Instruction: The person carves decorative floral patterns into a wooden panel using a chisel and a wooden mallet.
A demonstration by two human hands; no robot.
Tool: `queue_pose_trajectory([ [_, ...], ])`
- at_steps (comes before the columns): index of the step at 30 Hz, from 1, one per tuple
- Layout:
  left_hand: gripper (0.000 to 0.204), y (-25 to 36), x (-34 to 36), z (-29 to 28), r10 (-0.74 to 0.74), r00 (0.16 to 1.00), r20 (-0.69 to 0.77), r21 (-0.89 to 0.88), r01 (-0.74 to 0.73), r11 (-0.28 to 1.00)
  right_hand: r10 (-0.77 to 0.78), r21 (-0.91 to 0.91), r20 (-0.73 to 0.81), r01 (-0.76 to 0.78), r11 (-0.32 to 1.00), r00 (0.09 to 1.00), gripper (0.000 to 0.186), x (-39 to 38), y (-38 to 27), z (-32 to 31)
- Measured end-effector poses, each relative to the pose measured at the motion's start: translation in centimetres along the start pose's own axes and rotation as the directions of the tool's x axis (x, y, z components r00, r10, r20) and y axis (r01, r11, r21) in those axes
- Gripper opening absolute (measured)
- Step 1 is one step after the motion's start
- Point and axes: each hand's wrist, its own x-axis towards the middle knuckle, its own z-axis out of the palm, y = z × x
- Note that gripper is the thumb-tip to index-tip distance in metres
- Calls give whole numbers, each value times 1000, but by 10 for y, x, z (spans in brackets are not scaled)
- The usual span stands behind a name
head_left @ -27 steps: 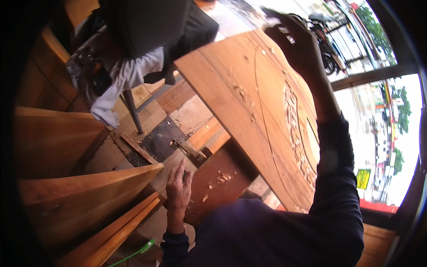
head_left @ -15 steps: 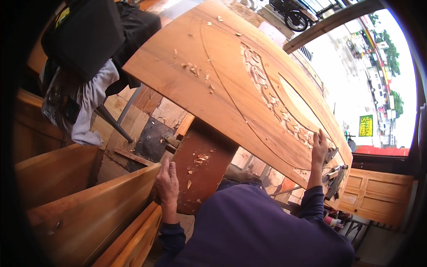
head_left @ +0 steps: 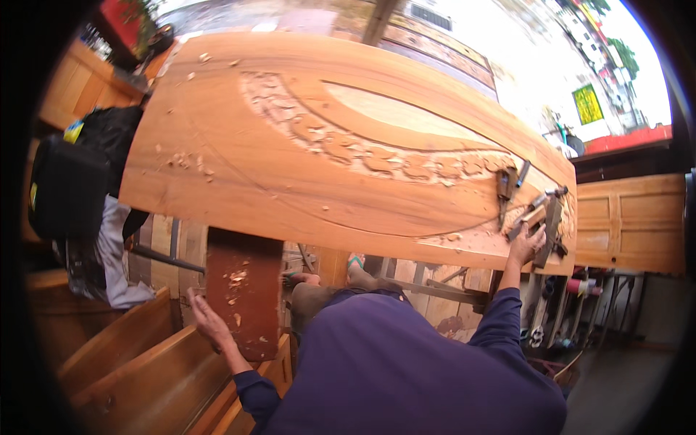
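A large wooden panel (head_left: 239,145) lies in front of me, with a carved curving band (head_left: 348,148) along an arched outline. My right hand (head_left: 525,246) is at the panel's right end, fingers apart, touching the near end of a small wooden block (head_left: 535,216) among the tools. Beside it lie a dark-handled tool (head_left: 503,190) and a long dark metal tool (head_left: 549,228), whose kinds I cannot make out. My left hand (head_left: 209,319) hangs open with fingers stretched, beside a reddish-brown board (head_left: 246,290) that has shavings on it. It holds nothing.
Wood shavings (head_left: 185,161) are scattered over the panel's left part. A black bag (head_left: 69,185) and a pale cloth (head_left: 114,254) are at the left. Wooden boards (head_left: 156,370) stand low on the left, and a panelled door (head_left: 631,221) is at the right.
My view has swung, so the panel now lies more level across it. My right hand has come down to the tools at the panel's right end. My left hand stays off the panel.
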Motion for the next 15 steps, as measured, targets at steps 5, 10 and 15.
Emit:
queue_pose_trajectory([
  [5, 54, 57, -26, 23, 146, 965, -220, 122, -121, 985, -105, 347, 115, 60, 936, 988, 55, 12, -23, -13],
  [10, 57, 106, -47, 81, 292, 949, -121, 159, -272, 949, -292, 519, 139, 181, 835, 946, 35, -4, -59, -6],
  [15, 59, 98, -44, 91, 256, 964, -75, 244, -231, 942, -185, 581, 296, -23, 814, 937, 27, 2, -55, 5],
])
